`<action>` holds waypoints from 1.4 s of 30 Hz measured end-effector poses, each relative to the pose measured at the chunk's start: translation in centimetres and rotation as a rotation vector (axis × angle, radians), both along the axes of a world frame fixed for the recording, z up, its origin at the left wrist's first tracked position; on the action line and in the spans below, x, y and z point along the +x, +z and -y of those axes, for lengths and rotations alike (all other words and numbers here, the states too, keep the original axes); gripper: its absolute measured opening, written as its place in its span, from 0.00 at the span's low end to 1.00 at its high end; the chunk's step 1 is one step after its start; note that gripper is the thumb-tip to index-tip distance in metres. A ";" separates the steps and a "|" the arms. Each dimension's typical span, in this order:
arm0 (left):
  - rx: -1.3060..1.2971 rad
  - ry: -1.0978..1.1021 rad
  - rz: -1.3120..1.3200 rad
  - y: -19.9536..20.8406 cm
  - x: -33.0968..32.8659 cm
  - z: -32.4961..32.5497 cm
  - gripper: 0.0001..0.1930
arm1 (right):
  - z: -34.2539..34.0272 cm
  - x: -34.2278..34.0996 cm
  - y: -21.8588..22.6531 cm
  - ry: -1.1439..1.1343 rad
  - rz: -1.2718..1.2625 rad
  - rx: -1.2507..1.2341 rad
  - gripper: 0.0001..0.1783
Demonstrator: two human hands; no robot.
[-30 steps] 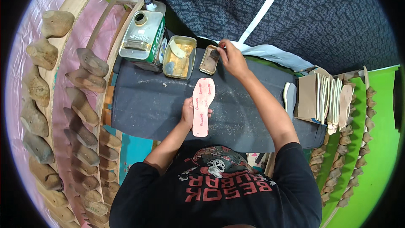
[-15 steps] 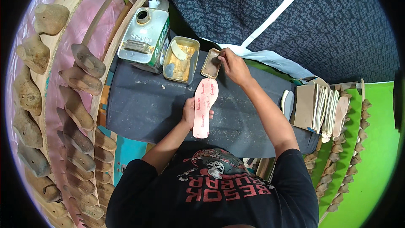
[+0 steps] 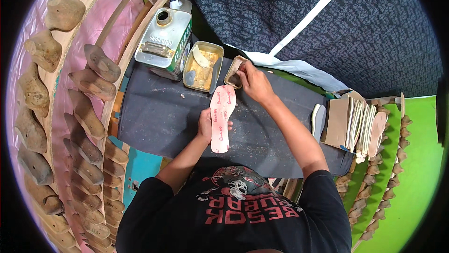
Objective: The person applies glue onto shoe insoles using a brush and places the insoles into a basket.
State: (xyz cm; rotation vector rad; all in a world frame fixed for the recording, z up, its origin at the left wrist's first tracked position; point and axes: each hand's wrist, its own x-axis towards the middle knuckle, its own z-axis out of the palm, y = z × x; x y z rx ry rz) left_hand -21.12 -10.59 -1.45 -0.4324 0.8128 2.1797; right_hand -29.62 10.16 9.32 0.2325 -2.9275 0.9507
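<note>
A pale pink insole (image 3: 218, 124) with red print stands out lengthwise over the dark tabletop. My left hand (image 3: 205, 124) grips it by the left edge, thumb on that side and fingertips showing past the right edge. Just beyond its wide toe end is a small rectangular tray (image 3: 228, 79) with a worn brown rim. My right hand (image 3: 254, 82) reaches over the tray's right side with fingers pinched together and dipping inside. Whatever those fingertips hold, if anything, is hidden.
Left of the small tray sits a larger tin (image 3: 217, 49) with yellowish residue and a pale scraper-like piece. A metal can (image 3: 161, 38) stands beside it. Stacked insoles and cardboard (image 3: 339, 124) lie at the table's right end. Wooden shoe lasts (image 3: 89, 117) line racks on the left.
My right hand has lowered from the tray's far right corner, its fingers now inside the tray. The insole in my left hand has shifted slightly left.
</note>
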 end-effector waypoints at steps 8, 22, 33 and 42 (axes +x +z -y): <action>-0.028 0.017 -0.018 0.6 0.1 -0.3 0.31 | -0.1 -0.2 -1.2 -0.063 -0.108 0.046 0.11; -0.008 -0.013 -0.029 0.4 -0.2 -0.2 0.32 | 0.2 -0.2 -0.4 -0.164 0.010 -0.037 0.10; -0.034 -0.030 -0.038 0.3 -0.7 -0.1 0.32 | 0.3 -2.0 -0.3 -0.099 -0.041 0.012 0.10; 0.002 -0.016 -0.031 0.0 -0.9 0.3 0.32 | 0.3 -1.1 -0.2 -0.130 -0.044 -0.131 0.11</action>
